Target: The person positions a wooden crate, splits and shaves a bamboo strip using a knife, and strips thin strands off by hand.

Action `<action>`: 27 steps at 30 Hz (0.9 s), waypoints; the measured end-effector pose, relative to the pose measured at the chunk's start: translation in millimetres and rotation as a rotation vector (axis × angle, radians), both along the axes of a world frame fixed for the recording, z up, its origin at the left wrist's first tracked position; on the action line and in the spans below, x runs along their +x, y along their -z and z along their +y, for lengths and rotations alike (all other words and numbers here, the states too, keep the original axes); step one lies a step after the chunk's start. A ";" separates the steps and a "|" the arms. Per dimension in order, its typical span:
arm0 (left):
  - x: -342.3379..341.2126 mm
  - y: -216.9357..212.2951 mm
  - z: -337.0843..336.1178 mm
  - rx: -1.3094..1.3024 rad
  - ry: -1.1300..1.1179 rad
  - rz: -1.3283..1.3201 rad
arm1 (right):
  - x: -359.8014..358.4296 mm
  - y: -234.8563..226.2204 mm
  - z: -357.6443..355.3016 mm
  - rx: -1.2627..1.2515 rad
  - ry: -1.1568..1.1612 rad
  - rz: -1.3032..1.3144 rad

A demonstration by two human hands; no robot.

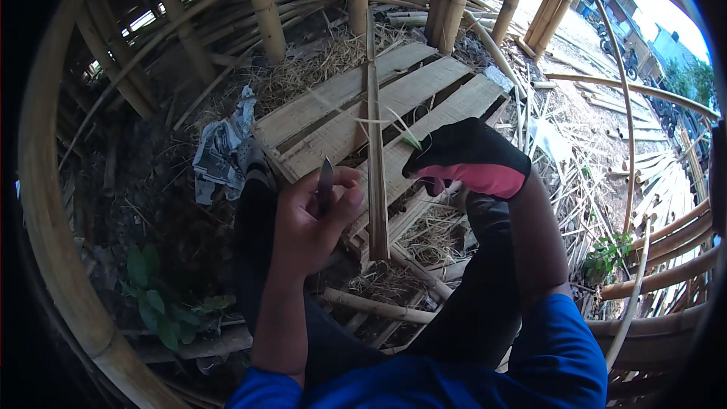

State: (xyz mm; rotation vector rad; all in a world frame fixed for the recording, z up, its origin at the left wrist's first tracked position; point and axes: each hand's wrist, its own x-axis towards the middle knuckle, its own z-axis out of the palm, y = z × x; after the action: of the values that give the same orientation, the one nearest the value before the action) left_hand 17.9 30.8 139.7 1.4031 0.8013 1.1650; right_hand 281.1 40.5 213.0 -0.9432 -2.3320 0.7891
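My bare left hand (310, 220) is closed around a small knife (326, 185), its dark pointed blade sticking up between thumb and fingers. My right hand (469, 157), in a black and pink glove, is closed on a thin bamboo strip (410, 138), whose end by the fingers is green. Pale slivers curl away from that strip toward the left. Between my hands a long split bamboo piece (375, 174) lies lengthwise over a low slatted wooden platform (416, 98). Neither hand touches this piece as far as I can see.
Bamboo posts (452, 0) and curved poles surround me. Crumpled printed paper (225, 144) lies left of the platform. Straw-like shavings (326, 68) cover the ground behind it. Bamboo poles (663, 174) are piled at right. A leafy plant (155, 299) grows at lower left.
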 end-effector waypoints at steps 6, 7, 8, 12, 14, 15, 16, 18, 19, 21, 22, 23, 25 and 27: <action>6.4 8.3 -6.5 0.027 -0.106 -0.059 | -30.5 38.4 20.6 0.109 -0.416 -0.031; 6.4 11.3 -7.3 0.058 -0.163 -0.088 | -35.4 39.5 21.0 0.106 -0.424 -0.020; 3.4 15.2 -6.6 0.054 -0.170 -0.079 | -39.7 40.0 21.0 0.236 -0.421 -0.077; -4.7 28.0 -5.3 0.033 -0.287 -0.085 | -37.3 58.2 22.7 -0.381 -0.087 -0.092; -10.4 33.6 -6.6 0.019 -0.323 -0.103 | -38.6 56.0 23.9 -0.250 -0.124 -0.152; -14.1 35.5 -7.0 -0.023 -0.337 -0.115 | -38.0 51.7 24.5 -0.115 -0.155 -0.219; -16.5 36.3 -7.5 -0.064 -0.350 -0.127 | -37.7 49.1 26.3 -0.117 -0.154 -0.219; -18.2 36.3 -7.9 -0.071 -0.361 -0.127 | -37.6 44.9 31.4 0.373 -0.253 -0.330; -19.4 36.3 -8.2 -0.075 -0.373 -0.127 | -37.4 43.5 34.0 0.372 -0.253 -0.328; -22.8 31.1 -11.2 -0.105 -0.367 -0.139 | -38.5 39.4 36.4 0.525 -0.285 -0.238; -24.5 29.4 -12.4 -0.133 -0.360 -0.152 | -38.8 33.6 32.6 0.524 -0.285 -0.237; -25.6 29.5 -12.7 -0.134 -0.361 -0.152 | -38.6 23.8 26.6 0.198 -0.178 -0.141; -24.4 30.2 -12.9 -0.104 -0.404 -0.144 | -36.2 24.7 26.4 -0.127 -0.068 -0.043; -24.6 29.2 -14.1 -0.112 -0.388 -0.147 | -38.5 36.5 36.1 0.489 -0.209 -0.162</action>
State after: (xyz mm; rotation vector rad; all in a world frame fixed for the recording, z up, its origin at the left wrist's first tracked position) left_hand -6.7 16.6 110.5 1.0825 1.0454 1.4751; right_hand 242.6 76.6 176.6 -0.5731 -2.6176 0.1927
